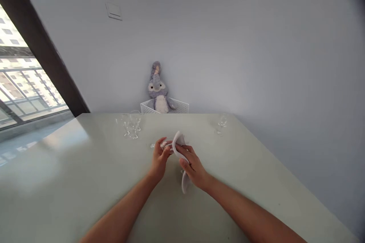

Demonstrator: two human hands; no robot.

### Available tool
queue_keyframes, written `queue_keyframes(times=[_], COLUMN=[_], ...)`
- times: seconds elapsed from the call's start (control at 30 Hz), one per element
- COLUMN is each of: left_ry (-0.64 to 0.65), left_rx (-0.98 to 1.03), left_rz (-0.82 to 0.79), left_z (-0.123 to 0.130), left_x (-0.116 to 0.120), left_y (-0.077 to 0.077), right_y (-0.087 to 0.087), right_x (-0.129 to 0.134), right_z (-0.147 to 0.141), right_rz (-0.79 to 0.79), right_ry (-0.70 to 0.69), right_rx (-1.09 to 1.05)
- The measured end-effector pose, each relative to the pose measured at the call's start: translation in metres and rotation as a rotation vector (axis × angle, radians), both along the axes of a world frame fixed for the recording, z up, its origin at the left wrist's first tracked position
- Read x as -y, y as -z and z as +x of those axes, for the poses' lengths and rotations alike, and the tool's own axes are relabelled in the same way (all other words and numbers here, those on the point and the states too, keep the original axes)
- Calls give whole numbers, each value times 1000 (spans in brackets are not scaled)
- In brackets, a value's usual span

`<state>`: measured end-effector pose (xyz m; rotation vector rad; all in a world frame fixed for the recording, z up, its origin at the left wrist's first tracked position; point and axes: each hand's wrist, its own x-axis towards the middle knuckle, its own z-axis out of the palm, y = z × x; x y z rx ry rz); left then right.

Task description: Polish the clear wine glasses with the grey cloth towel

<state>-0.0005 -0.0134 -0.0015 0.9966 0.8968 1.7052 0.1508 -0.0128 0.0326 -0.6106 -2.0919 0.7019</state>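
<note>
The clear stemmed glass (170,145) gripped by the fingers of the left hand (159,159) could slip if the pale fabric cloth (178,137) pinched in the right hand (195,167) tugs sideways

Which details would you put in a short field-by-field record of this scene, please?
Left hand: holds a clear glass
Right hand: holds a pale cloth at the glass
Surface: pale table
Far left on table: clear stemmed glasses
Far right on table: another glass
Beyond table: plush toy in a white basket
</note>
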Motion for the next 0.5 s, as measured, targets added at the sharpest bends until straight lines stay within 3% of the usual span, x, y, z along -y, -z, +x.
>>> queue_keyframes(times=[0.2,0.27,0.37,0.5], left_ry=[18,46,109,236], left_rx=[-166,-275,-464,-514], left_rz=[64,49,7,15], left_z=[0,-1,-5,-11], left_x=[6,7,5,2], left_y=[-3,-1,4,6], right_y=[-6,-3,12,31], right_x=[-8,-10,-14,-24], right_z=[9,11,9,3], right_rz=[125,75,-186,-792], right_ry=[10,-42,-113,-152], right_rx=[311,384,275,-238])
